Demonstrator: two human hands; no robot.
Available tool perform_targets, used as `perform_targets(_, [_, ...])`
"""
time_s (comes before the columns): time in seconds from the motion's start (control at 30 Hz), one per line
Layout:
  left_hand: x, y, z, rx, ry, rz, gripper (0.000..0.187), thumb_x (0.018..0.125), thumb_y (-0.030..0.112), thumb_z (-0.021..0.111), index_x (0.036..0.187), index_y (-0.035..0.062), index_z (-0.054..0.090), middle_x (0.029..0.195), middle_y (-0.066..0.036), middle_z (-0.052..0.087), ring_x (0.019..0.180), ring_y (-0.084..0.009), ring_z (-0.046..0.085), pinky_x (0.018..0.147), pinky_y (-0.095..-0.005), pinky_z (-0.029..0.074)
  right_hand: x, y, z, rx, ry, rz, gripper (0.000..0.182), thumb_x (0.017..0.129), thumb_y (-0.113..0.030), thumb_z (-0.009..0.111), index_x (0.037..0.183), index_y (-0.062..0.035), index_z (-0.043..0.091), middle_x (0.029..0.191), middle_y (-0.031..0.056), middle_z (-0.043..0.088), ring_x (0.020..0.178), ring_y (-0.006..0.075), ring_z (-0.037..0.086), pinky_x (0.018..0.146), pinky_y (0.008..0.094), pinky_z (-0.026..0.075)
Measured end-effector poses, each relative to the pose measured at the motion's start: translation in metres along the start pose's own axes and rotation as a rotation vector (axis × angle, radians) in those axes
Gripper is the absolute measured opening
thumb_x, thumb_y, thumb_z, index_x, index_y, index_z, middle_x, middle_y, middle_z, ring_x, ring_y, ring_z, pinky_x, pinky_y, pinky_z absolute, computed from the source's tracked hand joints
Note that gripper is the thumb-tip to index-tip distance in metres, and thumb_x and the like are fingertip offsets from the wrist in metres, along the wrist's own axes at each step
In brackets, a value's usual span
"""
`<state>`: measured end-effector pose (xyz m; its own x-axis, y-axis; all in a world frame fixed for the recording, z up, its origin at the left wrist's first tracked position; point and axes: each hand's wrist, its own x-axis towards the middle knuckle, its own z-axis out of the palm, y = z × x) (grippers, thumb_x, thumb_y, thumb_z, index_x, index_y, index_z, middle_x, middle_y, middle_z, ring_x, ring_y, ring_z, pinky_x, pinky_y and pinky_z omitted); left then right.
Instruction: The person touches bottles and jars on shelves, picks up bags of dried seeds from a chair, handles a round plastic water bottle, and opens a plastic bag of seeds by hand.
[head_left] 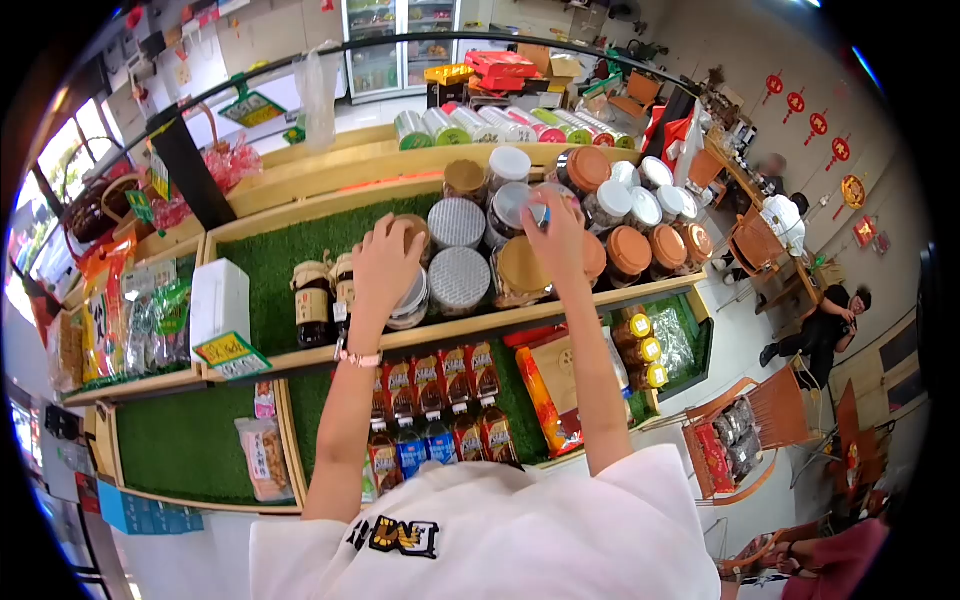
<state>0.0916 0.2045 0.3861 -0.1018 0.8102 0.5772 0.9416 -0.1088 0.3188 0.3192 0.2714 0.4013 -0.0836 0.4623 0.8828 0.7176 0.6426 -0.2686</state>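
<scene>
Jar point(410, 300) gripped by left hand point(385, 262); right hand point(556, 232) pinches a blue object point(541, 214) (unclear what).

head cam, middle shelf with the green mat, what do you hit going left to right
white box → dark bottles → left hand on a jar → silver-lidded jar → right hand → orange-lidded jars

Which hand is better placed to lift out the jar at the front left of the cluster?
Left, probably. The left hand already rests on top of that jar, while the right hand is over the gold-lidded jar further right.
</scene>
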Motion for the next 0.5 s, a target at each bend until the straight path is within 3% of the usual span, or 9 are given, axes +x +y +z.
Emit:
perform_targets(0.07, [0.002, 0.002, 0.001, 0.012, -0.006, -0.014, 0.029, 0.077, 0.033, 0.048, 0.093, 0.0105, 0.053, 0.107, -0.010, 0.047, 0.093, -0.0283, 0.048, 0.078, -0.0414, 0.036, -0.024, -0.006, -0.018, 0.044, 0.038, 0.047, 0.015, 0.068, -0.016, 0.058, 0.080, -0.0073, 0.053, 0.073, 0.0039, 0.058, 0.075, 0.0206, 0.053, 0.076, 0.0340, 0.033])
perform_targets(0.13, [0.002, -0.001, 0.006, 0.004, 0.029, 0.024, 0.027, 0.077, 0.032, 0.047, 0.093, 0.0106, 0.053, 0.107, -0.011, 0.047, 0.093, -0.0285, 0.048, 0.077, -0.0415, 0.037, -0.049, -0.006, -0.028, 0.033, -0.273, -0.089, 0.015, 0.068, -0.012, 0.058, 0.080, -0.0055, 0.052, 0.080, 0.0050, 0.057, 0.078, 0.0222, 0.052, 0.074, 0.0341, 0.034])
perform_targets(0.17, [0.000, 0.000, 0.002, 0.004, 0.027, 0.031, 0.027, 0.077, 0.032, 0.047, 0.093, 0.0105, 0.053, 0.107, -0.011, 0.048, 0.092, -0.0286, 0.049, 0.077, -0.0414, 0.037, -0.057, -0.003, -0.033, 0.031, -0.297, -0.082, 0.015, 0.068, -0.012, 0.058, 0.080, -0.0055, 0.052, 0.080, 0.0050, 0.057, 0.078, 0.0222, 0.052, 0.074, 0.0341, 0.034])
perform_targets(0.23, [0.000, 0.000, 0.001, -0.027, 0.060, 0.045, 0.026, 0.077, 0.031, 0.048, 0.092, 0.0094, 0.053, 0.105, -0.011, 0.050, 0.090, -0.0290, 0.050, 0.076, -0.0409, 0.038, -0.052, 0.008, -0.040, 0.221, -0.062, 0.016, 0.013, 0.068, -0.008, 0.056, 0.080, -0.0039, 0.051, 0.079, 0.0070, 0.055, 0.075, 0.0239, 0.051, 0.074, 0.0350, 0.034])
perform_targets(0.27, [0.002, 0.001, 0.002, -0.031, 0.067, 0.036, 0.026, 0.077, 0.030, 0.049, 0.092, 0.0091, 0.053, 0.105, -0.011, 0.049, 0.089, -0.0292, 0.050, 0.076, -0.0403, 0.038, -0.046, 0.018, -0.043, 0.246, 0.030, 0.163, 0.013, 0.068, -0.005, 0.055, 0.080, -0.0025, 0.050, 0.075, 0.0080, 0.054, 0.074, 0.0256, 0.050, 0.076, 0.0362, 0.033])
perform_targets(0.3, [0.000, 0.001, 0.003, -0.030, 0.061, 0.023, 0.026, 0.077, 0.029, 0.049, 0.092, 0.0087, 0.053, 0.106, -0.011, 0.049, 0.089, -0.0293, 0.050, 0.075, -0.0398, 0.039, -0.039, 0.023, -0.055, 0.134, 0.060, 0.142, 0.018, 0.070, -0.007, 0.054, 0.086, -0.0020, 0.049, 0.075, 0.0089, 0.053, 0.074, 0.0267, 0.050, 0.077, 0.0367, 0.034])
perform_targets(0.37, [0.000, 0.000, 0.003, -0.052, 0.053, 0.013, 0.027, 0.077, 0.029, 0.048, 0.093, 0.0084, 0.053, 0.106, -0.011, 0.049, 0.090, -0.0295, 0.050, 0.076, -0.0388, 0.039, -0.040, 0.043, -0.062, -0.110, -0.140, 0.183, 0.027, 0.070, -0.010, 0.054, 0.094, -0.0018, 0.046, 0.076, 0.0097, 0.054, 0.076, 0.0271, 0.050, 0.079, 0.0371, 0.034])
perform_targets(0.5, [0.003, 0.004, 0.001, -0.059, 0.014, 0.002, 0.026, 0.079, 0.027, 0.046, 0.094, 0.0070, 0.053, 0.107, -0.012, 0.048, 0.096, -0.0282, 0.047, 0.080, -0.0335, 0.039, -0.023, 0.062, -0.057, -0.114, -0.235, 0.150, 0.033, 0.070, -0.014, 0.054, 0.099, -0.0013, 0.044, 0.077, 0.0111, 0.055, 0.077, 0.0269, 0.050, 0.081, 0.0384, 0.033])
